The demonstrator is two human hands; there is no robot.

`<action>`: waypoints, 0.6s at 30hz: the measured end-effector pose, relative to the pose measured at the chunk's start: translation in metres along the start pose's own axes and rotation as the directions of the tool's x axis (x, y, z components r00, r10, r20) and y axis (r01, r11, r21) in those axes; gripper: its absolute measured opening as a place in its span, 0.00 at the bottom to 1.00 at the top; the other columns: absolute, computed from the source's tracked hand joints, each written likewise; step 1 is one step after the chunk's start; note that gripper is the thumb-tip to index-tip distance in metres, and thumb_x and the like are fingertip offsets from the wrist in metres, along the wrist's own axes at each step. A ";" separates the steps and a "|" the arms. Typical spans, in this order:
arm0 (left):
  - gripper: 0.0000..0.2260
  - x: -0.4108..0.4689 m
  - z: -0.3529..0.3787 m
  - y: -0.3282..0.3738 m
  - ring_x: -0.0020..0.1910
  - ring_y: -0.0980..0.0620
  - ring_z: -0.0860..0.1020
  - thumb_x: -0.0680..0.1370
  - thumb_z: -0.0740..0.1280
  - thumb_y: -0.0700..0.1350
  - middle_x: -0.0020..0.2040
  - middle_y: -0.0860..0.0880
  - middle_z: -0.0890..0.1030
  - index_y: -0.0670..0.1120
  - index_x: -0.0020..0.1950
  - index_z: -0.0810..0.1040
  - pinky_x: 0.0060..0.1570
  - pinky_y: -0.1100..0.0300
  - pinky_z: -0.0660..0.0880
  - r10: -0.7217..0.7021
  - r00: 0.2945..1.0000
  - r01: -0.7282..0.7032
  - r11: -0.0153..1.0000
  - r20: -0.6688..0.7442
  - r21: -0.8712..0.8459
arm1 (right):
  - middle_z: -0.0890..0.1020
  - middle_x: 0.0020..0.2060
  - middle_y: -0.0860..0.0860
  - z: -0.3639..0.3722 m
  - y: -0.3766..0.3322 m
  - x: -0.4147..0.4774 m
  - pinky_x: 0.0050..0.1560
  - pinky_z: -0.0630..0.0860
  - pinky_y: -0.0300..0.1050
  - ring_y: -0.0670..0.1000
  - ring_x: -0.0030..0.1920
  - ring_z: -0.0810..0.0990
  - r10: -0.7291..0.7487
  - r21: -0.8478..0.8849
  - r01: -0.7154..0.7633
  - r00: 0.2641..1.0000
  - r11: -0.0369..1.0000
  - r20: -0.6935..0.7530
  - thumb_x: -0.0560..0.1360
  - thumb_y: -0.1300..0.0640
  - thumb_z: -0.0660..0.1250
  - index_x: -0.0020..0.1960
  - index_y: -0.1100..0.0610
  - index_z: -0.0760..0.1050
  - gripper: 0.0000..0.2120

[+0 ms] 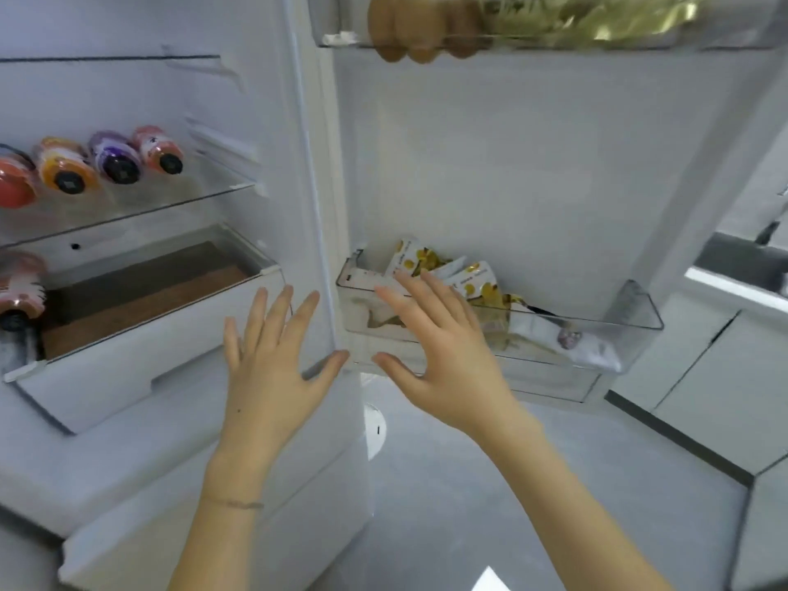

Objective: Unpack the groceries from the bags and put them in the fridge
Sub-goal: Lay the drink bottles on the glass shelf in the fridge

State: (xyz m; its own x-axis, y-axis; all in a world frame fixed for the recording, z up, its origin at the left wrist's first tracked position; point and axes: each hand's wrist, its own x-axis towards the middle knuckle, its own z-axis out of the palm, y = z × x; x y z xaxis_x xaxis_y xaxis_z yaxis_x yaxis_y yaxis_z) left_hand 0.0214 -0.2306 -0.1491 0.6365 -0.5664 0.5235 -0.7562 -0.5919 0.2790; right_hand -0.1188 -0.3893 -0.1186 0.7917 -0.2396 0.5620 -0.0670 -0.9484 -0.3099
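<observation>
A smooth, pale grey floor (447,505) lies underfoot, with a bright white patch of light (490,582) at its near edge. Along the right stand white cabinets (699,368) with flat doors and thin dark seams, and a dark strip (682,437) runs along their base. Above them, far right, sits a grey countertop (742,258) with a pale front edge.

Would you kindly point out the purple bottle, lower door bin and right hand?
purple bottle (113,153): head view, body.
lower door bin (638,310): head view, right wall.
right hand (447,360): head view, back.
</observation>
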 end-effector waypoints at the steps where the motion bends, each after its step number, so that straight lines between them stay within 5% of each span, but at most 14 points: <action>1: 0.34 -0.007 0.003 0.020 0.79 0.51 0.47 0.74 0.52 0.70 0.79 0.51 0.57 0.57 0.77 0.58 0.75 0.42 0.44 0.034 0.999 -0.034 0.999 0.010 -0.020 | 0.62 0.75 0.47 -0.015 0.011 -0.016 0.76 0.49 0.52 0.51 0.77 0.52 0.044 -0.010 -0.044 0.999 0.999 -0.017 0.76 0.39 0.60 0.76 0.47 0.61 0.30; 10: 0.35 -0.045 0.052 0.204 0.78 0.54 0.42 0.74 0.54 0.69 0.80 0.54 0.52 0.60 0.78 0.53 0.75 0.44 0.41 0.276 0.953 -0.239 0.937 0.123 -0.253 | 0.57 0.77 0.47 -0.129 0.104 -0.167 0.77 0.49 0.55 0.52 0.78 0.48 0.414 -0.140 -0.416 0.909 0.898 -0.047 0.77 0.41 0.63 0.77 0.43 0.55 0.32; 18: 0.33 -0.048 0.113 0.355 0.79 0.51 0.45 0.75 0.58 0.67 0.79 0.52 0.55 0.57 0.78 0.59 0.76 0.43 0.42 0.599 0.791 -0.515 0.762 0.124 -0.394 | 0.52 0.78 0.45 -0.209 0.181 -0.266 0.76 0.42 0.51 0.49 0.78 0.44 0.680 -0.222 -0.697 0.716 0.682 -0.159 0.76 0.39 0.62 0.77 0.39 0.49 0.34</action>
State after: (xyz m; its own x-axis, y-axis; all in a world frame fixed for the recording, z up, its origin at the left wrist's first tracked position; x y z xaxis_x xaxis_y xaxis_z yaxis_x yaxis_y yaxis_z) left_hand -0.2609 -0.4786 -0.1665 0.0697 -0.8738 0.4813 -0.9634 0.0664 0.2599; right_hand -0.4684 -0.5411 -0.1634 0.4245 -0.8494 0.3135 -0.7322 -0.5258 -0.4330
